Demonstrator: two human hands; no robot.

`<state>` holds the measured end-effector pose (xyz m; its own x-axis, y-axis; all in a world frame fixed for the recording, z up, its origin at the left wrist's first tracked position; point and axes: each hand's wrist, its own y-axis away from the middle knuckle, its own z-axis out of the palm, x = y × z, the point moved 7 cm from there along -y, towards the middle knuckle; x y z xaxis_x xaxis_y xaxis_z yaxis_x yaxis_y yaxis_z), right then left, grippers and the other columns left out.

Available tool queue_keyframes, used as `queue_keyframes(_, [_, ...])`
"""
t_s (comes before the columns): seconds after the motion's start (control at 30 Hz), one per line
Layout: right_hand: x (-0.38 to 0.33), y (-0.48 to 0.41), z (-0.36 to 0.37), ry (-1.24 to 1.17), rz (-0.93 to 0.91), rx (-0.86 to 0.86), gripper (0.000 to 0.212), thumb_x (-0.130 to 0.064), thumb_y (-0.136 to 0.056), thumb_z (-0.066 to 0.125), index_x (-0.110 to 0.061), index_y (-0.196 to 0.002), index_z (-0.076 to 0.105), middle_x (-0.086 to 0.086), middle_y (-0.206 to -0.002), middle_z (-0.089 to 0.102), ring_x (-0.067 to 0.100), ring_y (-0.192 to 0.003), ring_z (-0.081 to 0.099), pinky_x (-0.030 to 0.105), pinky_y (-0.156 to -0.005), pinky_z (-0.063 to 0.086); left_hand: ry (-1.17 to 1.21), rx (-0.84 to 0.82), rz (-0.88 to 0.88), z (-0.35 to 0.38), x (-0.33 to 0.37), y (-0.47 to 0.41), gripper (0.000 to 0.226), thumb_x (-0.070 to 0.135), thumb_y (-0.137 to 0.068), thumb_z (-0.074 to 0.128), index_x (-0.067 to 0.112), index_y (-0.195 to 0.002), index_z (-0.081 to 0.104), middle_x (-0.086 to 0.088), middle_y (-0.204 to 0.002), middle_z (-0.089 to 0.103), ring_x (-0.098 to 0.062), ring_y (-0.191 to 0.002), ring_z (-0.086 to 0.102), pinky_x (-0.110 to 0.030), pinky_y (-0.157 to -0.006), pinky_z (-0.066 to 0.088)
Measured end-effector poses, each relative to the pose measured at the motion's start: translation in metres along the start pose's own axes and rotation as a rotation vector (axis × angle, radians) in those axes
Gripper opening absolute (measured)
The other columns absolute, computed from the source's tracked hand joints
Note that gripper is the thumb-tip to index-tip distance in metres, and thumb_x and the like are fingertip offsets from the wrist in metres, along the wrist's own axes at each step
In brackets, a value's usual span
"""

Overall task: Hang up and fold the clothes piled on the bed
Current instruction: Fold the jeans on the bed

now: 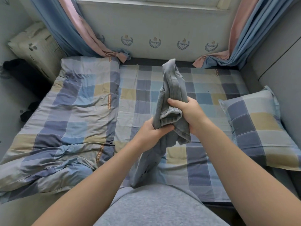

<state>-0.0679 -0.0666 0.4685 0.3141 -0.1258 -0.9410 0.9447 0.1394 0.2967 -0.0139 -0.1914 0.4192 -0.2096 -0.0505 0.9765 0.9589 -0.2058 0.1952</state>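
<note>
checked bed sheet | pillow right | curtains behind

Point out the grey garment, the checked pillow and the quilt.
grey garment (173, 82), head view, on its raised upper part.
checked pillow (259, 128), head view, on the middle of its case.
quilt (73, 111), head view, on the middle of its top.

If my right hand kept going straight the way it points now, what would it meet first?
The grey garment, which your right hand already grips. Beyond it the line seems to run toward the folded checked quilt, though depth is unclear.
</note>
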Motion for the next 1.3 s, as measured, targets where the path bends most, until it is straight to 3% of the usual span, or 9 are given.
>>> queue_keyframes(0.2, [0.048,0.013,0.011,-0.062,0.084,-0.247,0.068,-0.051,-0.084,0.073,-0.016,-0.138,0.05,0.009,-0.13,0.066,0.025,-0.121,0.064,0.037,-0.095,0.054,0.2,0.314,-0.096,-0.031,0.003,-0.001,0.025,0.026,-0.088,0.077,0.01,-0.107,0.073,-0.005,-0.096,0.078,-0.023,-0.096,0.075,-0.031,-0.075,0.061])
queue_keyframes(0.27, [0.078,0.026,0.016,0.062,0.135,-0.347,0.063,-0.053,-0.082,0.073,-0.029,-0.137,0.053,-0.006,-0.135,0.065,0.014,-0.126,0.059,0.035,-0.105,0.048,0.275,0.365,-0.131,-0.039,0.011,-0.003,0.029,0.029,-0.089,0.076,0.007,-0.108,0.071,-0.005,-0.092,0.078,-0.023,-0.088,0.076,-0.027,-0.065,0.06])
queue_keyframes(0.37, [0.108,0.042,0.03,0.281,0.189,-0.473,0.041,-0.04,-0.08,0.075,-0.05,-0.119,0.065,-0.018,-0.126,0.068,0.002,-0.119,0.062,0.022,-0.096,0.051,0.346,0.371,-0.142,-0.045,0.029,-0.008,0.024,0.027,-0.092,0.073,0.008,-0.105,0.069,-0.006,-0.089,0.078,-0.021,-0.08,0.076,-0.028,-0.059,0.059])
queue_keyframes(0.57, [0.11,0.025,0.017,0.646,0.031,-0.251,0.018,-0.016,-0.102,0.057,-0.009,-0.114,0.068,0.006,-0.114,0.071,0.026,-0.113,0.064,0.05,-0.101,0.048,0.316,0.39,-0.146,-0.05,0.044,-0.013,0.028,0.032,-0.092,0.073,0.006,-0.102,0.068,-0.004,-0.084,0.078,-0.019,-0.077,0.076,-0.026,-0.06,0.059])
queue_keyframes(0.67, [0.097,0.026,0.008,0.622,0.02,-0.147,0.018,-0.021,-0.101,0.057,-0.008,-0.106,0.069,0.01,-0.107,0.073,0.03,-0.105,0.067,0.052,-0.097,0.051,0.252,0.334,-0.168,-0.05,0.043,-0.013,0.049,0.047,-0.088,0.073,0.006,-0.115,0.066,-0.006,-0.098,0.077,-0.024,-0.091,0.074,-0.032,-0.075,0.056])
queue_keyframes(0.77, [0.07,0.023,0.0,0.394,-0.068,-0.025,0.011,-0.016,-0.101,0.059,-0.014,-0.102,0.07,0.004,-0.101,0.075,0.02,-0.097,0.071,0.04,-0.086,0.058,0.124,0.158,-0.162,-0.042,0.033,-0.008,0.062,0.061,-0.083,0.068,0.017,-0.126,0.064,-0.005,-0.114,0.075,-0.024,-0.103,0.072,-0.037,-0.083,0.059])
queue_keyframes(0.9, [0.033,0.014,0.002,0.322,-0.166,0.038,0.012,-0.016,-0.098,0.064,-0.013,-0.09,0.072,-0.006,-0.081,0.074,0.007,-0.078,0.067,0.024,-0.07,0.054,-0.028,-0.02,-0.15,-0.024,-0.004,0.005,0.04,0.042,-0.079,0.076,0.027,-0.115,0.069,0.003,-0.109,0.076,-0.013,-0.103,0.072,-0.027,-0.083,0.058])
queue_keyframes(1.1, [0.017,0.01,0.005,0.277,-0.243,0.015,0.008,-0.014,-0.096,0.067,-0.015,-0.1,0.073,-0.002,-0.095,0.077,0.008,-0.09,0.071,0.023,-0.078,0.056,-0.219,0.075,-0.189,-0.025,-0.053,0.012,0.023,0.028,-0.094,0.069,0.029,-0.117,0.067,0.006,-0.118,0.072,-0.016,-0.114,0.065,-0.045,-0.104,0.05])
queue_keyframes(1.3, [0.046,0.015,-0.007,0.487,-0.139,-0.101,0.071,-0.03,-0.091,0.073,-0.028,-0.15,0.034,-0.015,-0.139,0.049,-0.005,-0.126,0.046,0.008,-0.09,0.043,-0.05,0.17,-0.116,-0.029,-0.034,0.002,0.016,0.021,-0.096,0.066,0.029,-0.11,0.068,0.006,-0.113,0.074,-0.015,-0.109,0.068,-0.044,-0.101,0.053])
